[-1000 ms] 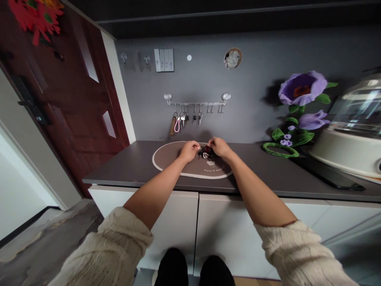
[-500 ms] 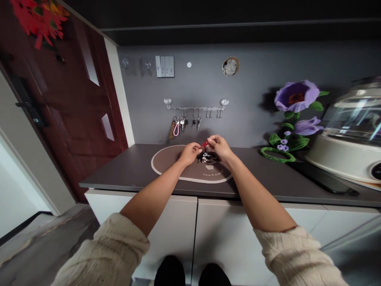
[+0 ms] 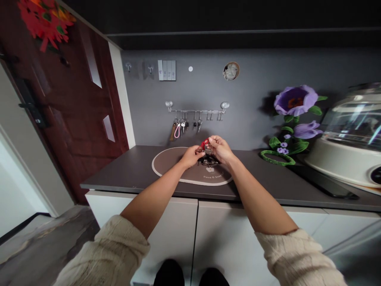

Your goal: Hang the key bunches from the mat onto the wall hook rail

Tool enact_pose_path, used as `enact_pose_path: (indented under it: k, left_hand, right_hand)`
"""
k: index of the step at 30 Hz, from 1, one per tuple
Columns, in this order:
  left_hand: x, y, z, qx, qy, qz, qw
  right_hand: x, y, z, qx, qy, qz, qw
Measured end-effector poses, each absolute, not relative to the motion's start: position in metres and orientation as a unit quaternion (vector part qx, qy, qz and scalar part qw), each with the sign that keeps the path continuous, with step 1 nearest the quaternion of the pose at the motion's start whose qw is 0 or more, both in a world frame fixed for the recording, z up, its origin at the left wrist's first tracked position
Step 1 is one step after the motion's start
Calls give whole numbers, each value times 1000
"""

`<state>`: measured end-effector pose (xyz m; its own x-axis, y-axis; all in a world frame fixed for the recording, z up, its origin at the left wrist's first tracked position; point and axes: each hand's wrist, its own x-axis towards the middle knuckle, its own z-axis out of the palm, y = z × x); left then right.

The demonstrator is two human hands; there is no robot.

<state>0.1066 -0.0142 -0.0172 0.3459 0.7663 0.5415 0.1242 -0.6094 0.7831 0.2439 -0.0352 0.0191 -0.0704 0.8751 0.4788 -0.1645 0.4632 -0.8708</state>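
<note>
My left hand [image 3: 190, 155] and my right hand [image 3: 219, 149] meet above a brown oval mat [image 3: 166, 165] on the dark counter. Between them they pinch a bunch of keys [image 3: 207, 159] with a red loop on top. Both hands are closed, fingertips pressed on the bunch, which hangs a little above the mat. What each finger grips is too small to make out.
A wall rail [image 3: 196, 111] with hooks carries several keys above the mat. A purple knitted flower [image 3: 294, 101] and a white appliance [image 3: 351, 139] stand to the right. A dark red door [image 3: 68, 99] is on the left. White cabinet doors [image 3: 226, 238] are below.
The keys lay on the mat between my hands a second ago. Both hands have lifted the bunch off the mat and the red loop now shows on top.
</note>
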Motion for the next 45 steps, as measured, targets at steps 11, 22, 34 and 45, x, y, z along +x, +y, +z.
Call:
enact_pose_path:
  k: [11, 22, 34, 45]
  left_hand:
    - [102, -4, -16, 640, 302, 592, 385]
    - [98, -5, -10, 516, 245, 633, 522]
    - [102, -6, -10, 491, 185, 616, 587]
    - [103, -3, -18, 562, 277, 655, 422]
  right_hand:
    - [249, -31, 19, -279, -488, 474, 678]
    - [244, -27, 5, -385, -546, 431, 607]
    - [232, -35, 8, -386, -670, 299, 559]
    - [235, -31, 12, -371, -655, 261, 605]
